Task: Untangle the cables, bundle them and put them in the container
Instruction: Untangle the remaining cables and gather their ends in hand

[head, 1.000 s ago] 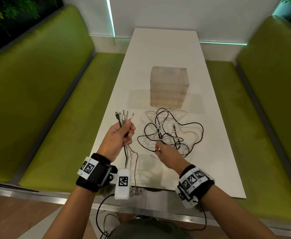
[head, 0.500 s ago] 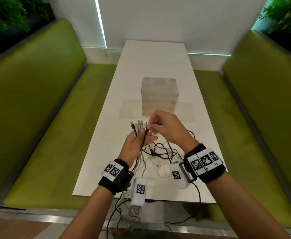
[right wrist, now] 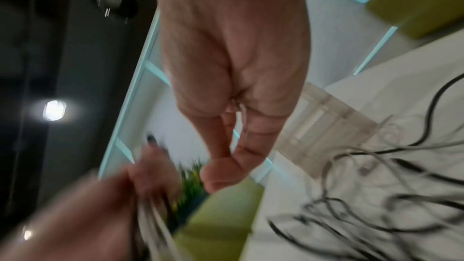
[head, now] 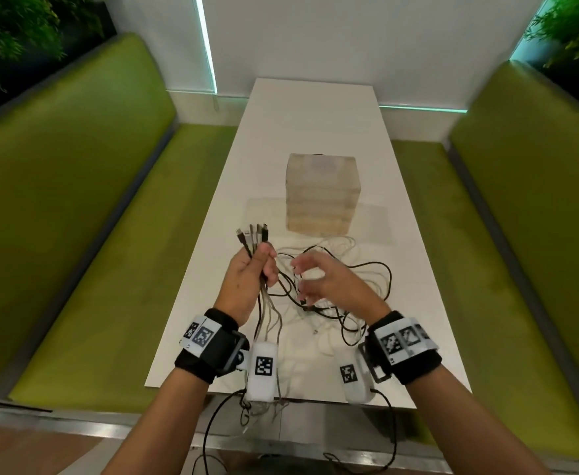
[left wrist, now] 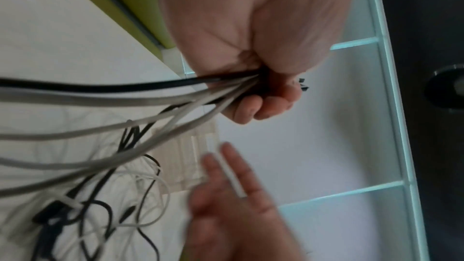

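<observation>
The tangle of thin black and white cables (head: pixel 329 293) is spread on the near half of the long white table (head: pixel 315 132), just on the near side of the translucent cube-shaped plastic container (head: pixel 322 193). A further connector end has been added to the fan of plugs (head: pixel 252 234) since half a second ago, when it was being fed in by the right hand. The collected ends are gripped in the fist of the left hand (head: pixel 252 279), fingers curled tightly round them (plugs pointing far, cords trailing over the near table edge). The right hand (head: pixel 329 282) has been drawn back to the right and is held above the tangle, fingers loosely spread and nothing held. Gathering of ends is judged well advanced; the loops remain knotted, so bundling and stowing are not yet begun.
</observation>
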The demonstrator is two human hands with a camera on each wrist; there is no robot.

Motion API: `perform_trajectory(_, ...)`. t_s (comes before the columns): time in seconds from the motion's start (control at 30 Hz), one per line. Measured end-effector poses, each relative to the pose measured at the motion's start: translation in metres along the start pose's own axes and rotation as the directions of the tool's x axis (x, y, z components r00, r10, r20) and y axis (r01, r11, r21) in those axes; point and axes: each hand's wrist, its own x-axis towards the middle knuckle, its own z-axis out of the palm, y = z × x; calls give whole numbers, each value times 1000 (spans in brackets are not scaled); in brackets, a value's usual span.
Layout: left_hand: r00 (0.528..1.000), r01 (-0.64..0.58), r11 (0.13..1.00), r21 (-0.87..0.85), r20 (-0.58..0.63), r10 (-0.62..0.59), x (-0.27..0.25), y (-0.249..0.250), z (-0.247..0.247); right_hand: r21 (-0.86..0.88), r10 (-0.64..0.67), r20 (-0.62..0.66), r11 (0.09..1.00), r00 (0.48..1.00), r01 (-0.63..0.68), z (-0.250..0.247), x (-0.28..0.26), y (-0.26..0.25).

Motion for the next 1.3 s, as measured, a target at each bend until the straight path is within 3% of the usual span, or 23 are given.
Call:
perform_trajectory(0.1,1000,26,991,-131,22,-23,-2,9,4,-155,9,100,988,995,7,28,9,24)
perform_trajectory(0.27,1000,-4,961,-277,13,8,-10,34,3,-379,3,102,925,995,36,37,28,48)
perform_trajectory(0.37,999,-46,949,-311,-36,37,-13,54,-9,-399,60,13,916,998,-50,19,38,57)
perform_trajectory(0.57,986,-156,931,-329,-110,126,-22,78,-31,-488,-76,-107,873,991,14,-12,58,41)
perform_trajectory(0.67,972,-177,948,-266,-196,126,-18,75,-38,-453,-103,-120,891,987,38,-20,61,35)
perform_trajectory(0.77,961,-73,995,-63,-271,53,-9,54,-38,-406,-152,-117,909,981,92,-19,56,23)
perform_trajectory(0.93,987,113,960,257,-144,-77,-2,19,-8,-499,-229,-74,851,971,163,-3,46,-3)
perform_trajectory(1.03,991,117,967,225,-88,-100,-1,11,7,-575,-256,-57,798,965,178,2,40,-14)
perform_trajectory(1.2,994,45,980,192,-102,-26,5,7,18,-674,-205,-7,724,979,147,12,28,-17)
perform_trajectory(1.3,993,35,984,174,-114,-15,6,8,19,-625,-205,-30,768,978,142,16,30,-18)
